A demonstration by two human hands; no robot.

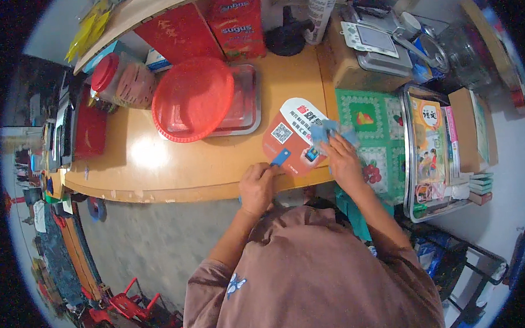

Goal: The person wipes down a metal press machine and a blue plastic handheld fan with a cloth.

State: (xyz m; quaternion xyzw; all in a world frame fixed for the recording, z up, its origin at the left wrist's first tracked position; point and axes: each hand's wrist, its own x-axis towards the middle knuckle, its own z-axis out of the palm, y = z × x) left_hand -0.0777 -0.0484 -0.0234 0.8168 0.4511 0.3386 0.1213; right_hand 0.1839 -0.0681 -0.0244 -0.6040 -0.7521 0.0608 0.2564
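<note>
On the wooden table lies a flat hand fan (291,148), white at one end and reddish brown at the other, with a printed square code. A short blue handle (281,156) joins its lower left edge. My left hand (256,186) is closed on that handle at the table's front edge. My right hand (342,159) presses a crumpled light blue cloth (325,133) onto the fan's right side, its fingers over the cloth. Part of the fan is hidden beneath the cloth and hand.
Behind the fan, a red plastic basket (193,99) leans on a clear-lidded tray (248,100). A red-lidded jar (124,82) stands left. Right are a green patterned mat (363,124) and a metal tray (410,157) of books. Red boxes (233,24) stand at the back.
</note>
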